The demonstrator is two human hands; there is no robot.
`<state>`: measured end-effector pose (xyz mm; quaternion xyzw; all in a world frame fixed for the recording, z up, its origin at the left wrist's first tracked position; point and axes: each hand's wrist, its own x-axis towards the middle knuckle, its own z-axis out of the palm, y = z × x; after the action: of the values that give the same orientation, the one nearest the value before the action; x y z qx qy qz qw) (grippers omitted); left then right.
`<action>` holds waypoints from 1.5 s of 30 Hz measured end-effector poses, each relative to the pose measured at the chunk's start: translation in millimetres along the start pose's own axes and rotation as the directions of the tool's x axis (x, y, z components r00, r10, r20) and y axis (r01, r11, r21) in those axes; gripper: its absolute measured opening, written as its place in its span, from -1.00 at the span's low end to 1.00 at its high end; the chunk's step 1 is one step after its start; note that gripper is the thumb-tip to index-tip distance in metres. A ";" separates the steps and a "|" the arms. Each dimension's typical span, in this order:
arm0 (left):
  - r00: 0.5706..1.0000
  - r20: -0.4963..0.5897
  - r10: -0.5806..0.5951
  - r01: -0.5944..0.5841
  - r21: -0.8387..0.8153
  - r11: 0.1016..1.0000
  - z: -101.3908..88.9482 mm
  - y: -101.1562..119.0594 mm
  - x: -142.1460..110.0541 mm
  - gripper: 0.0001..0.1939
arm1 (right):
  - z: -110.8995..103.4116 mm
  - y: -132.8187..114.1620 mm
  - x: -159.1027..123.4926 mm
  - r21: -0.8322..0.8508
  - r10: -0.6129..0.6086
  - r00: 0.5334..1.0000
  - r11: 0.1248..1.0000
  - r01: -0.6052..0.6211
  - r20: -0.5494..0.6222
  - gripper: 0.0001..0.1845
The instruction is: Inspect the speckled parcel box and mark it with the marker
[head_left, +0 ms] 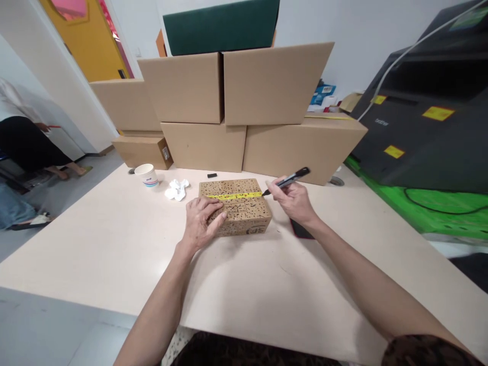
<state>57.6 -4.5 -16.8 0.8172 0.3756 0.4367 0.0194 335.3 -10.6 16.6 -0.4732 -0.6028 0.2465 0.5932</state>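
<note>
A small cardboard box (244,206) with black marks all over it and a strip of yellow tape along its top lies on the pale table (114,239). My left hand (200,221) rests on the box's near left corner, fingers curled over the edge. My right hand (293,201) grips a black marker (287,180), whose tip touches the box's top right edge by the yellow tape. A dark flat object (301,231), perhaps a phone, lies partly under my right wrist.
Large cardboard boxes (244,112) are stacked at the table's far edge. A paper cup (147,175), crumpled white tissue (176,189) and a marker cap (212,175) lie behind the small box. A black printer (427,101) stands right. Another person (26,142) is at far left.
</note>
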 end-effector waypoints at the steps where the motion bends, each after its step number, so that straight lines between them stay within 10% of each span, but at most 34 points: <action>1: 1.000 0.001 -0.005 0.005 -0.007 1.000 0.1 0.1 0.0 -0.78 | 2.8 0.8 2.1 -0.034 0.002 1.000 0.999 -0.002 0.028 -0.45; 21: 0.999 0.008 -0.050 0.050 -0.044 0.998 2.5 0.2 -1.0 -0.77 | 22.1 -2.9 3.9 -0.045 0.023 0.996 0.999 -0.020 0.082 -0.43; 33: 0.998 0.010 -0.057 0.057 -0.047 0.997 2.0 0.1 0.5 -0.77 | -6.0 -6.9 -22.0 -0.079 0.003 0.997 0.997 -0.009 -0.080 -0.51; 39: 0.997 0.038 -0.072 0.074 -0.041 0.996 0.7 -1.3 0.8 -0.77 | -3.0 -4.5 -19.1 -0.128 0.001 0.998 0.992 0.006 0.059 -0.52; 45: 0.999 0.022 -0.048 0.049 -0.037 0.998 1.4 -1.7 1.1 -0.76 | -3.9 -4.7 -20.0 -0.105 -0.024 0.995 0.994 0.014 -0.094 -0.53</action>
<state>58.0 -2.2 -17.5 0.8118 0.3871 0.4343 0.0492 334.6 -31.0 11.7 -0.5089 -0.5906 0.1863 0.5980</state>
